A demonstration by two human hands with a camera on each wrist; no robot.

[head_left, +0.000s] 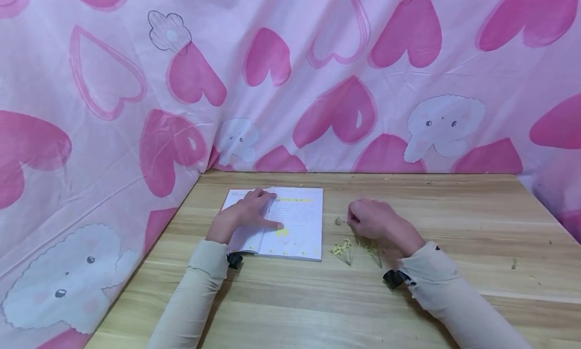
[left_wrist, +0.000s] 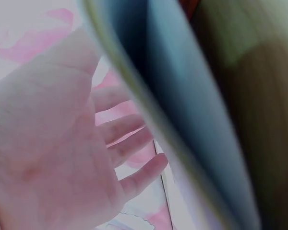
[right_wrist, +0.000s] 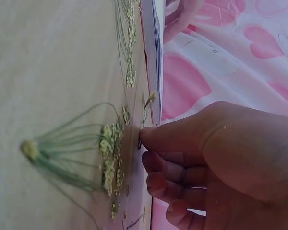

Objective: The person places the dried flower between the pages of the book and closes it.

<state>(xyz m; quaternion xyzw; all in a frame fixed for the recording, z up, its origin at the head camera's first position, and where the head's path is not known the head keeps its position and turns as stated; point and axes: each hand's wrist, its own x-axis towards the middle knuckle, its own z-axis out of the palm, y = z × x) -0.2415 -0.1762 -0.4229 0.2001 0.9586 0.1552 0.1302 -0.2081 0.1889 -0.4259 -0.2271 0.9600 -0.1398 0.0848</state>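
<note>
A pink cloth (head_left: 281,16) printed with hearts and fluffy white characters hangs behind and to the left of the open book (head_left: 297,213), which lies on the wood-grain tabletop (head_left: 281,308). My left hand (head_left: 247,211) lies across the book's left page and middle fold, fingers and thumb spread apart, the thumb reaching onto the right page. To the right of the book, my right hand (head_left: 372,219) has its thumb and forefinger together, pinching the stem of a small dried sprig (head_left: 339,221) whose head points toward the book, just beside its edge and not on it. Nearer me, also right of the book, lie a yellow flower sprig (head_left: 341,249) and a second flower sprig (head_left: 373,248), both with fanned thin stems, neither in my grip.

I judge the work to be at an early stage: the book is open and steadied, and one sprig is in my fingers. The other two look left to handle, and I see no sprig on the pages, though my left hand hides part of them.
</note>
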